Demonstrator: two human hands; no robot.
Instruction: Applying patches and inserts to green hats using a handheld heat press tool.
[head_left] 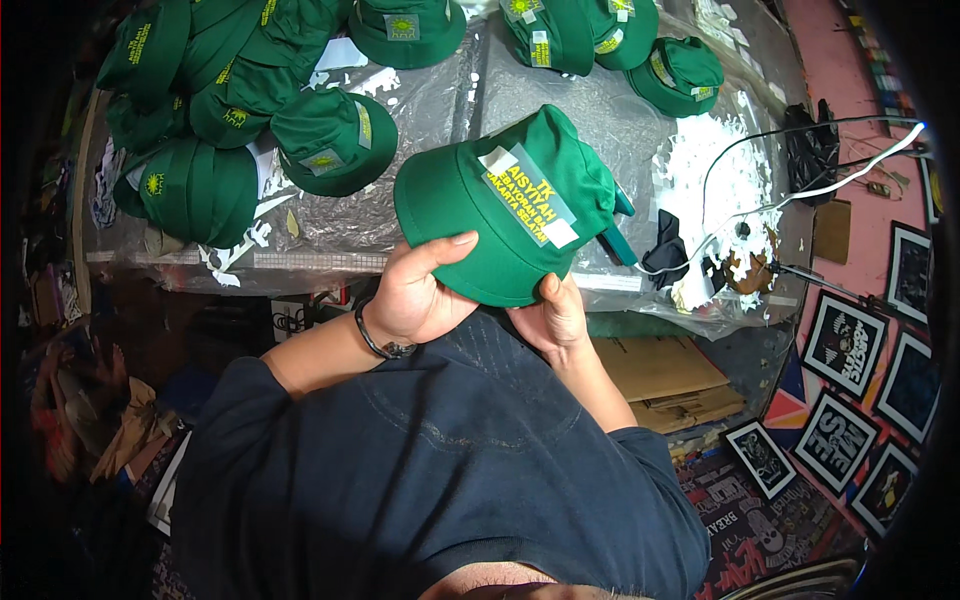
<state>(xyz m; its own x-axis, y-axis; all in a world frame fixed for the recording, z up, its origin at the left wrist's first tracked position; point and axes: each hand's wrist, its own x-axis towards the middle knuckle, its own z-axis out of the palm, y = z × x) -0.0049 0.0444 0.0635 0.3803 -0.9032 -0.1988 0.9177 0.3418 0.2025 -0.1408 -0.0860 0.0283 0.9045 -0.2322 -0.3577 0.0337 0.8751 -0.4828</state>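
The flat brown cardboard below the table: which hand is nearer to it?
Right. The right hand is up-left of the cardboard in view; the left hand is farther left.

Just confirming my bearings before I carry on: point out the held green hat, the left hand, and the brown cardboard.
green hat (485,226): head view, on the brim, beside the printed patch
left hand (410,297): head view, on the back of the hand
brown cardboard (662,370): head view, on its top sheet
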